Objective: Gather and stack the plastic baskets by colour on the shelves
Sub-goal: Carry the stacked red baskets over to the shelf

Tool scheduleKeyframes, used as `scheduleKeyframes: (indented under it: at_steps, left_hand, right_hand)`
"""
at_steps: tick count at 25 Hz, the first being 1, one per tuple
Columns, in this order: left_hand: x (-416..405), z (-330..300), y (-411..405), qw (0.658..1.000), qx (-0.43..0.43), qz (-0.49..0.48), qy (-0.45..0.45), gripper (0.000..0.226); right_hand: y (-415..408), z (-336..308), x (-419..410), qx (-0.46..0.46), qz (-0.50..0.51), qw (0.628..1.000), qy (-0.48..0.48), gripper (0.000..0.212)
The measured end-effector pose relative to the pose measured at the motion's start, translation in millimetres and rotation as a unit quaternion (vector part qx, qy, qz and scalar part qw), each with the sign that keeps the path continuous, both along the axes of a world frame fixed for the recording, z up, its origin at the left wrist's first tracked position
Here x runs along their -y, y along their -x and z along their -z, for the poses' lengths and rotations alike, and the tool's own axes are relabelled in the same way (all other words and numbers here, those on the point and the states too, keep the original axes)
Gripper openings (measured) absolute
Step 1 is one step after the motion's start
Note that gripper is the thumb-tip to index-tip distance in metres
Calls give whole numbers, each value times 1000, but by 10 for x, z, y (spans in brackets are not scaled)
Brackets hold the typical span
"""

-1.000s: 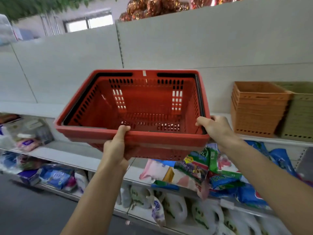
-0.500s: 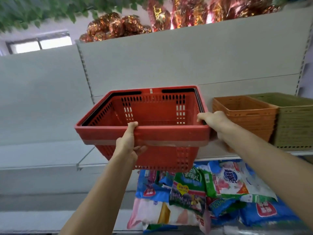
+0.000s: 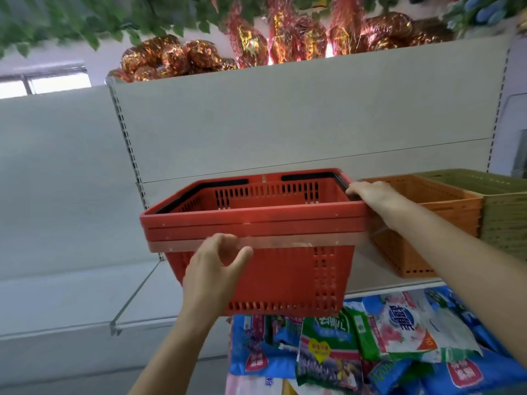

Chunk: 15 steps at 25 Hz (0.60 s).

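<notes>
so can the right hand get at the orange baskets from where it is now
Probably yes. The right hand grips the red basket's right rim, and the orange baskets sit right beside it on the shelf with nothing between them, though it would have to let go first.

Pale grey back panels (image 3: 256,124) of a shop shelving unit fill the far wall, with slotted uprights (image 3: 125,132) between the bays and a grey shelf (image 3: 85,303) at the lower left. Green leaf garlands (image 3: 71,21) and shiny red-gold foil decorations (image 3: 256,49) sit along the top, a bright window (image 3: 42,84) shows at far left, and colourful packets (image 3: 370,337) crowd the lower right shelf.
</notes>
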State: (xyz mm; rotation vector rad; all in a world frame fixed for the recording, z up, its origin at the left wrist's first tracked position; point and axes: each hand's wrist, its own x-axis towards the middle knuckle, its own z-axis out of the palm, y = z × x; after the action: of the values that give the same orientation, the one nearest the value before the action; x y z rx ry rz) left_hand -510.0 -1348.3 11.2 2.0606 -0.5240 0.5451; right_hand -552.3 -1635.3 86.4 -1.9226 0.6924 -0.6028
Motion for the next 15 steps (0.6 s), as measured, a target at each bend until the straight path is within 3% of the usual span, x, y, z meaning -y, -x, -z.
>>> scheduleKeyframes:
  at_steps: [1,3,4,6,7,15]
  left_hand:
    - [3,-4,-20,990,123,-42,-54,49]
    - [2,0,-233,953,259,-67,-146,80]
    - [-16,10,-358,938,284,-69,-186,90]
    - [-45,59,-564,928,294,-68,-217,90]
    - [-36,87,-614,931,297,-66,-204,85]
    - [558,114,-622,931,324,-78,-152,78]
  right_hand:
    - [21,49,16,72,28,991,111,43]
    - [196,171,-71,191,-34,915,354,60]
    - [280,258,-138,184,-82,853,482,69]
    - [315,472,-177,119,-88,721,677,83]
    - [278,552,-133,104,-70,690,713,86]
    - [132,541,417,80,-30,715,694,89]
